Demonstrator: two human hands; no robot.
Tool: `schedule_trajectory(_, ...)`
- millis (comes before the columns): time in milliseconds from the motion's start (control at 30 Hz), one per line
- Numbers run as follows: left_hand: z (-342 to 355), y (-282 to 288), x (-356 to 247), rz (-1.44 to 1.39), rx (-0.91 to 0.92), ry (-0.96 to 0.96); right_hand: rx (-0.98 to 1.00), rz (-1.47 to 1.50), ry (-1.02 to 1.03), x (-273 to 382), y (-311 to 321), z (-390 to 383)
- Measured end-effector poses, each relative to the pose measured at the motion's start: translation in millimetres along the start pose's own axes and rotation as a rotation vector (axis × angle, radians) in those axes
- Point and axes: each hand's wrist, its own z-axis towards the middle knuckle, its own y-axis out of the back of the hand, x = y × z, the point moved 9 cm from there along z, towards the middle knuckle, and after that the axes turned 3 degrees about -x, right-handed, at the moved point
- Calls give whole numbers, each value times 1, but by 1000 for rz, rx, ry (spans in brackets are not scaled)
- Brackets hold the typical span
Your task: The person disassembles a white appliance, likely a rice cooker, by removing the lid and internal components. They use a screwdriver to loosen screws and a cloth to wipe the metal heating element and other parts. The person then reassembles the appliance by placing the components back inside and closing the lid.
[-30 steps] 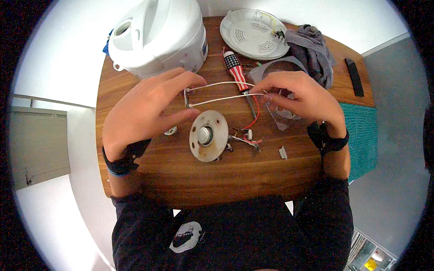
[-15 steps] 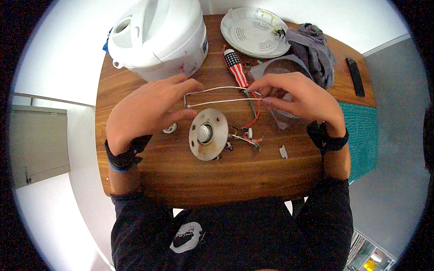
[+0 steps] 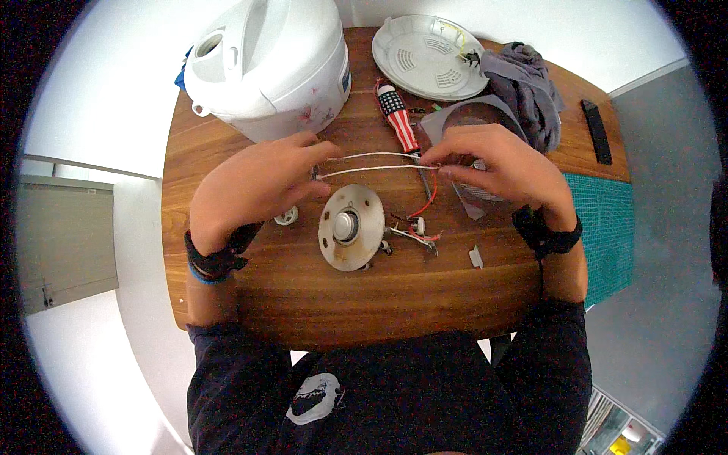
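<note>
Two white wires (image 3: 379, 168) stretch between my hands, one above the other, just over the table. My left hand (image 3: 267, 180) pinches their left ends between thumb and fingers, hiding most of those ends. At the right ends my right hand (image 3: 493, 163) also has its thumb and fingers closed. Below the wires lies a round metal heating plate (image 3: 371, 220) with a raised round centre, tilted and touched by neither hand. Red and white wires with a small white connector (image 3: 419, 225) lie at its right side.
A white rice cooker (image 3: 284, 83) stands back left. Behind the wires lies a screwdriver with a flag-patterned handle (image 3: 398, 121). At the back right are a round white cover (image 3: 428, 57), a grey cloth (image 3: 527, 95) and a black remote (image 3: 596, 131). A teal mat (image 3: 599, 235) covers the right edge.
My left hand has shifted slightly right, and its fingers now cover more of the wires' left ends. My right hand has barely moved.
</note>
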Motion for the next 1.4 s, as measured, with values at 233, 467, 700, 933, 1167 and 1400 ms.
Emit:
schedule_trajectory(233,3,-15,10,23,15,4,9,18,-37,-5,-5,0)
schedule_trajectory(467,8,-19,11,17,53,12,38,62,-97,-10,-8,-1)
schedule_trajectory(700,10,-25,17,1,80,54,10,14,13,-7,-9,-2)
schedule_trajectory(933,5,-16,7,-9,-15,33,82,46,-65,-10,-12,-4)
schedule_trajectory(1167,0,2,-24,60,-107,-1,212,49,-161,-19,-21,-11)
schedule_trajectory(1400,-4,3,-57,-36,-33,-214,172,-89,-215,-28,-11,-14)
